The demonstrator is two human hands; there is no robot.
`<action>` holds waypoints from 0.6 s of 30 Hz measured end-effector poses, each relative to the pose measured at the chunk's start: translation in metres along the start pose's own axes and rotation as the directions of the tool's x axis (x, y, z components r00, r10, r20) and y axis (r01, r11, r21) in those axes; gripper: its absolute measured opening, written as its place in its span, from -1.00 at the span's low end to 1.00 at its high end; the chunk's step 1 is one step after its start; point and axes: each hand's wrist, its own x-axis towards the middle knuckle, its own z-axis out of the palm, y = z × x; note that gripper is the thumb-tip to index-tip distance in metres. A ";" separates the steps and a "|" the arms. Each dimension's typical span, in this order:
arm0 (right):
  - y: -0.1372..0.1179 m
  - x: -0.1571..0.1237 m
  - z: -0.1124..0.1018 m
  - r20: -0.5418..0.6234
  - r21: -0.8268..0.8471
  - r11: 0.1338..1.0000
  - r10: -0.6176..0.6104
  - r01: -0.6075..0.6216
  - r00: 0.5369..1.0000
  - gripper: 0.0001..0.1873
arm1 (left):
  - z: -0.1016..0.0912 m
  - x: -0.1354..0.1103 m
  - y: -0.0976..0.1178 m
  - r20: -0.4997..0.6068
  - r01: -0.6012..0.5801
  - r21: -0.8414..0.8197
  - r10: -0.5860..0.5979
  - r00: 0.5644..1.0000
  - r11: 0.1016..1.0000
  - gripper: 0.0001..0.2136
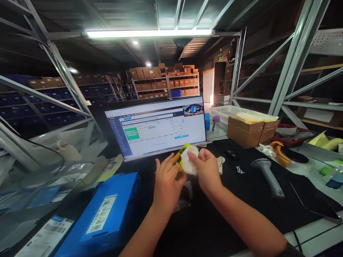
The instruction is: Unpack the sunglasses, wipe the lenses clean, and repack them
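Note:
In front of the monitor, my right hand [209, 168] pinches a crumpled white wad [189, 161], like tissue or cotton. The wad presses against a shiny yellow piece [178, 157], whose kind I cannot make out. My left hand [168, 180] has its fingers around that yellow piece, which the wad and fingers partly hide. Below both hands, a clear plastic bag or sheet [184, 200] lies on the black desk mat [203, 232]. To the left of my left forearm sits a closed blue box [128, 192] with a white label.
The monitor [160, 137] stands behind my hands. To the right are a mouse [230, 154], a grey barcode scanner [269, 178], an orange tape dispenser [280, 153] and cardboard boxes [242, 132]. A printed shipping label [50, 233] lies at left. Metal rack posts flank the desk.

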 end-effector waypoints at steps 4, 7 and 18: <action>0.011 -0.014 0.005 0.077 -0.269 0.955 -0.110 0.127 0.991 -0.43 | 0.000 -0.001 -0.009 -0.023 0.016 -0.009 -0.016 1.000 1.000 -0.72; 0.005 -0.008 0.001 0.093 -0.276 0.957 -0.066 0.090 0.993 -0.42 | -0.002 0.001 -0.011 0.026 0.001 -0.051 0.000 1.000 0.999 -0.71; -0.025 0.035 -0.022 0.037 0.122 0.972 0.199 -0.202 0.979 -0.30 | -0.017 0.009 0.004 0.196 -0.133 -0.087 0.148 0.969 0.987 -0.85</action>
